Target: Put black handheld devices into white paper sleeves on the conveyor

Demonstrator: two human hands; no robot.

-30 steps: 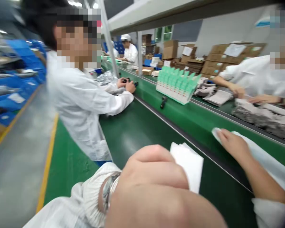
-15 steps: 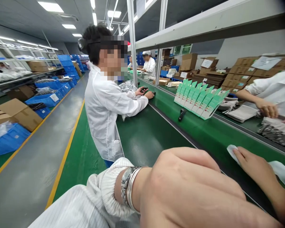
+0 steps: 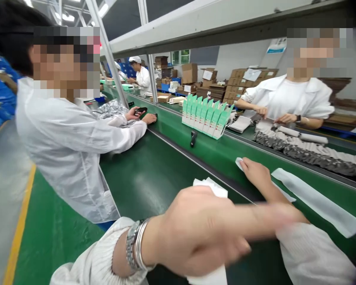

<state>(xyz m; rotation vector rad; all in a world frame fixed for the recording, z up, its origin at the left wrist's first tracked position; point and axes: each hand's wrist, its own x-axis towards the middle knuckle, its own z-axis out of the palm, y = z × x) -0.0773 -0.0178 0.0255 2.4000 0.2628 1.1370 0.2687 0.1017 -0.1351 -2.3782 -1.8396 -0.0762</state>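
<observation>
My left hand point(image 3: 207, 229), wearing a watch and bangles, is close to the camera, blurred, its index finger stretched to the right and the other fingers curled. White sheet material point(image 3: 212, 188) shows above and below that hand and appears gripped in it; its full shape is hidden. Over the green belt, my right hand point(image 3: 256, 176) pinches a thin white strip point(image 3: 239, 163) between thumb and fingers. A longer white strip point(image 3: 314, 202) lies on the belt beside my right forearm. Farther up stands a row of green-and-white boxes point(image 3: 206, 116), with a small black device point(image 3: 193, 138) in front.
A co-worker in a white coat point(image 3: 65, 130) stands at the left, handling black devices. Across the belt another person point(image 3: 296, 99) works at piled grey-white pouches point(image 3: 308, 146). A metal post point(image 3: 106, 51) and overhead beam point(image 3: 225, 23) frame the line.
My view has swung right, bringing the person across the belt into sight. My left index finger now points out, and white sheet material shows around that hand. The right hand still pinches white material.
</observation>
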